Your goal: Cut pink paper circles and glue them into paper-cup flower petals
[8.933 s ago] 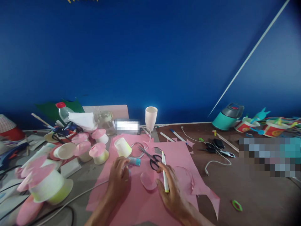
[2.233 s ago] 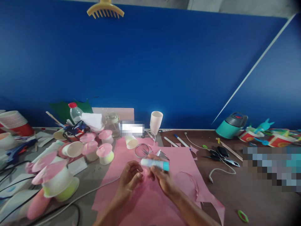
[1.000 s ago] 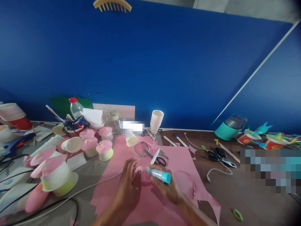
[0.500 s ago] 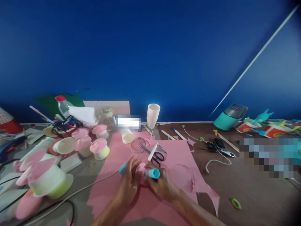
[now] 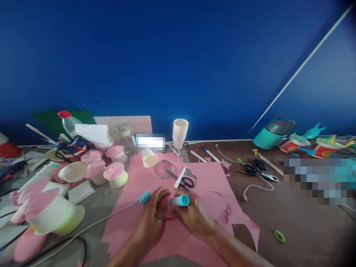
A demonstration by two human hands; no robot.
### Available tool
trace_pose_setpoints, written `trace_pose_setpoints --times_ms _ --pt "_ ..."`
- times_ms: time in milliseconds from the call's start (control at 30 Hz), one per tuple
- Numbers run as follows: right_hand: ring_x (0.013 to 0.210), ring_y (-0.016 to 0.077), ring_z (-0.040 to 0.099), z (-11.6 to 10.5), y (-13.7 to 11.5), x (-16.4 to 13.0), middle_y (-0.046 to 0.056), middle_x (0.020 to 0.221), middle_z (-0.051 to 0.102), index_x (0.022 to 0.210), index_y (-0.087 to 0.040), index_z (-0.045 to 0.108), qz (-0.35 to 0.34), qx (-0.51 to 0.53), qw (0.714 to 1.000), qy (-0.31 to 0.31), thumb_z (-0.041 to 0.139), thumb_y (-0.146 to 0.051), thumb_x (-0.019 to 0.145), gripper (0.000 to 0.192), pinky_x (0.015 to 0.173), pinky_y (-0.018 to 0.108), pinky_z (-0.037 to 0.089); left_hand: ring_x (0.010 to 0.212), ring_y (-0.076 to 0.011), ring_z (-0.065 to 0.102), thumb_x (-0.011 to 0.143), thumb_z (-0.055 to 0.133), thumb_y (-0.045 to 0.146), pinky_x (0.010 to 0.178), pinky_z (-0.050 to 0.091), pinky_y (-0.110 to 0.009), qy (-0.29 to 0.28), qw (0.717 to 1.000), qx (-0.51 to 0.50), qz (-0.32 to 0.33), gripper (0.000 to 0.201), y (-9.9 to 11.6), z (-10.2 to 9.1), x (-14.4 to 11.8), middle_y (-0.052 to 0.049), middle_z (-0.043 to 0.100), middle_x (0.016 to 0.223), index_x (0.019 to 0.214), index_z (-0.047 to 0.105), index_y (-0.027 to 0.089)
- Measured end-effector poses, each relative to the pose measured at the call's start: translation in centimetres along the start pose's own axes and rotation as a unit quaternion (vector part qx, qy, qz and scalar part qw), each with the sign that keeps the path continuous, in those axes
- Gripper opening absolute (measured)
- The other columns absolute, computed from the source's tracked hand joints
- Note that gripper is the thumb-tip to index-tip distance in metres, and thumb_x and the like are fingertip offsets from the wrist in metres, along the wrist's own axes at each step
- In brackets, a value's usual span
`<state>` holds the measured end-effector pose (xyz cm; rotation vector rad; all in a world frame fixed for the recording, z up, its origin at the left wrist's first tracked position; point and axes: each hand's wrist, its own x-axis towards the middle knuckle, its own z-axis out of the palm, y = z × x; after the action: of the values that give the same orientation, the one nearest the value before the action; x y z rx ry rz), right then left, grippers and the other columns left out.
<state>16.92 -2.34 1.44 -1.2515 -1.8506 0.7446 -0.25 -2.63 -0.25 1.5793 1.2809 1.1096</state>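
Observation:
My right hand (image 5: 191,211) is closed around a glue stick (image 5: 180,200), its turquoise base facing up towards me. My left hand (image 5: 154,209) curls over a small pink paper piece (image 5: 169,209), mostly hidden between the hands. Just left of it lies a turquoise glue cap (image 5: 145,198). Both hands work above large pink paper sheets (image 5: 128,230). Beyond them rest black-handled scissors (image 5: 187,182), a white marker (image 5: 180,177) and a roll of clear tape (image 5: 163,169). A cut pink paper round (image 5: 215,205) lies by my right hand.
Several paper cups with pink tops (image 5: 115,175) crowd the left side. A stack of white cups (image 5: 180,131) stands by the wall. Across the right lie a white cable (image 5: 260,188), pliers (image 5: 250,171) and a green ring (image 5: 279,236). A turquoise flask (image 5: 268,137) leans behind.
The view has shifted slightly. My left hand's fingers have curled further over the pink paper piece, of which less shows now. The glue stick stays in my right hand.

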Motion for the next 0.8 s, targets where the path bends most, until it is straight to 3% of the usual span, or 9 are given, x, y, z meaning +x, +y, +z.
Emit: trace_pose_setpoints --times_ms 100,233,367,533,633,700,800 --pt "0.07 0.0188 0.062 -0.2 0.0 -0.1 0.002 0.079 0.066 0.083 -0.021 0.061 -0.005 0.017 1.0 -0.026 0.06 -0.017 0.083 0.005 0.063 0.029 0.049 0.113 -0.0278 0.066 0.093 0.053 0.038 0.098 0.054 -0.044 -0.002 0.999 -0.042 -0.022 0.03 -0.4 0.2 -0.1 -0.012 0.071 0.118 0.115 0.061 0.021" --pt "0.086 0.0228 0.067 -0.8 -0.4 0.1 0.003 0.087 0.072 0.087 -0.022 0.068 -0.014 0.051 0.997 -0.047 0.061 -0.008 0.077 0.019 0.076 0.032 0.053 0.118 -0.0286 0.065 0.09 0.058 0.04 0.1 0.054 -0.045 -0.007 0.993 -0.104 -0.056 0.032 -0.6 0.5 -0.2 -0.013 0.069 0.123 0.116 0.059 0.021" --pt "0.082 0.0218 0.068 -1.6 -0.8 0.4 0.0 0.086 0.074 0.088 -0.026 0.071 -0.044 0.072 0.994 -0.076 0.06 -0.009 0.08 0.022 0.077 0.032 0.053 0.121 -0.0309 0.063 0.085 0.066 0.046 0.102 0.052 -0.046 -0.006 0.986 -0.146 -0.084 0.043 -0.1 0.4 -0.1 -0.016 0.068 0.125 0.117 0.058 0.018" --pt "0.074 0.0193 0.064 -1.9 -0.7 0.4 0.0 0.08 0.071 0.083 -0.024 0.068 -0.052 0.078 0.995 -0.039 0.062 -0.016 0.081 0.01 0.07 0.03 0.05 0.125 -0.032 0.059 0.078 0.072 0.053 0.104 0.049 -0.045 0.041 0.971 -0.206 -0.112 0.051 1.0 -0.2 0.2 -0.015 0.067 0.127 0.115 0.061 0.019" --pt "0.071 0.0183 0.063 -1.8 -0.6 0.1 0.002 0.082 0.068 0.089 -0.022 0.067 -0.066 0.109 0.992 -0.008 0.065 -0.02 0.081 0.009 0.066 0.029 0.05 0.126 -0.0307 0.058 0.084 0.06 0.062 0.104 0.049 -0.045 0.068 0.936 -0.316 -0.139 0.053 1.8 -0.7 0.4 -0.013 0.066 0.13 0.117 0.062 0.021" --pt "0.072 0.0182 0.062 -1.6 -0.5 -0.1 0.001 0.083 0.067 0.094 -0.024 0.065 -0.098 0.119 0.988 0.023 0.066 -0.022 0.082 0.013 0.066 0.029 0.05 0.12 -0.0308 0.062 0.089 0.046 0.068 0.098 0.052 -0.046 0.037 0.91 -0.377 -0.168 0.056 2.2 -0.9 0.5 -0.012 0.067 0.128 0.118 0.063 0.022" --pt "0.078 0.0199 0.063 -1.2 -0.3 -0.5 0.002 0.088 0.066 0.109 -0.027 0.062 -0.182 0.085 0.979 0.033 0.056 -0.018 0.085 0.027 0.074 0.033 0.052 0.105 -0.0314 0.068 0.092 0.029 0.071 0.088 0.056 -0.048 -0.06 0.907 -0.371 -0.191 0.068 2.3 -0.8 0.3 -0.013 0.073 0.112 0.115 0.066 0.019"
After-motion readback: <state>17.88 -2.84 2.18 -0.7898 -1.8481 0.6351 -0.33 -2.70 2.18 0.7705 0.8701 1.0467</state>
